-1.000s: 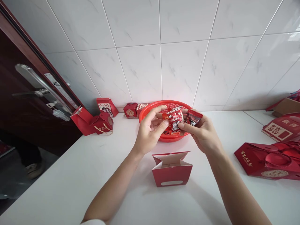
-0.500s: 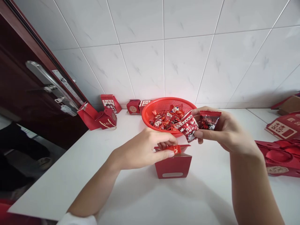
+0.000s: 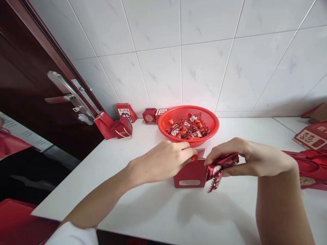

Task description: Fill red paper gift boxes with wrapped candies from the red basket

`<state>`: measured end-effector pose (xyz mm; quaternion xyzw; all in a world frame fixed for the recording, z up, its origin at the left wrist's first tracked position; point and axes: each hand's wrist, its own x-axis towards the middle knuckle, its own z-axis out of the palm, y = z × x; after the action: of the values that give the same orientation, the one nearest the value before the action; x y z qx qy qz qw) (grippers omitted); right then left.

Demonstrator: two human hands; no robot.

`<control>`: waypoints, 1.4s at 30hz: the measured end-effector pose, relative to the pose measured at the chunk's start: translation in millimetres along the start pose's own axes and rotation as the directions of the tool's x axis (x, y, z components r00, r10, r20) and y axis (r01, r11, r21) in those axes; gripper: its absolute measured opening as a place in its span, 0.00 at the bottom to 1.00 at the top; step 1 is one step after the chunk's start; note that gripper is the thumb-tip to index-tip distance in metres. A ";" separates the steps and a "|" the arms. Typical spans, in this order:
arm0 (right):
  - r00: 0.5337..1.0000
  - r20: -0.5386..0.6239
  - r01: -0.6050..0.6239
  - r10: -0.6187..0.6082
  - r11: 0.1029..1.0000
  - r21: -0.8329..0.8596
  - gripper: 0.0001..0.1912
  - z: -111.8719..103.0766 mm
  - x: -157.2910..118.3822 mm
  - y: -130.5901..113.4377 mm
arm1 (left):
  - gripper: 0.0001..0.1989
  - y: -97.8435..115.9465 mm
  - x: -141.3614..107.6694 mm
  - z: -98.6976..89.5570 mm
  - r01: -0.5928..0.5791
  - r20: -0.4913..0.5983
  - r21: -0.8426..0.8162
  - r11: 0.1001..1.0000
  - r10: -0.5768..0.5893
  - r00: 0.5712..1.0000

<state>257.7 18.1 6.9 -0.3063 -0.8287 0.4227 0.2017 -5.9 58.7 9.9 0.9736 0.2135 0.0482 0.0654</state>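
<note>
A red paper gift box (image 3: 190, 173) with a pale label stands upright on the white table, its top flaps open. At the box's opening, my left hand (image 3: 167, 160) pinches a small red wrapped candy (image 3: 194, 158), mostly covered by the fingers. Close against the box's right side, my right hand (image 3: 242, 158) holds wrapped candies: a red packet with white print (image 3: 216, 177) tilted downward, and a dark red packet (image 3: 230, 160) above it. Behind the box sits a red plastic basket (image 3: 163, 131) with many wrapped candies inside.
Several red gift boxes (image 3: 124, 127) stand at the table's left back, near a dark door (image 3: 28, 68) with a metal handle. More red boxes (image 3: 313, 137) lie at the right. A tiled wall (image 3: 158, 78) rises behind the table (image 3: 143, 204).
My right hand has come down and left from beside the basket to the box, turning its packets downward. My left hand, still pinching the small candy, has shifted slightly right over the opening.
</note>
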 end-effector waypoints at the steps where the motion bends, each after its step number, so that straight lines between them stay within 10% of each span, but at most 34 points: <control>1: 1.000 -0.006 -0.005 0.005 1.000 -0.010 0.14 0.2 0.2 0.0 | 0.16 -0.3 2.3 1.7 0.012 0.017 0.016 1.000 -0.012 1.000; 18: 0.998 -0.017 -0.056 0.056 0.998 -0.042 0.19 1.5 3.6 9.4 | 0.18 -3.3 4.7 5.5 0.142 0.096 -0.056 0.988 -0.136 0.986; 28: 0.996 0.044 -0.076 0.076 0.997 -0.013 0.23 10.7 17.2 11.8 | 0.15 -9.0 -14.8 13.8 0.140 -0.127 -0.025 0.990 -0.142 0.982; 42: 0.991 0.097 -0.086 0.087 0.996 -0.018 0.16 18.6 11.8 2.5 | 0.09 -2.0 -16.6 -1.4 0.189 0.031 0.092 0.978 -0.192 0.981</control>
<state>238.9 16.5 -4.7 -0.3222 -0.8264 0.4398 0.1404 -22.0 53.6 9.8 0.9514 0.3063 0.0126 0.0306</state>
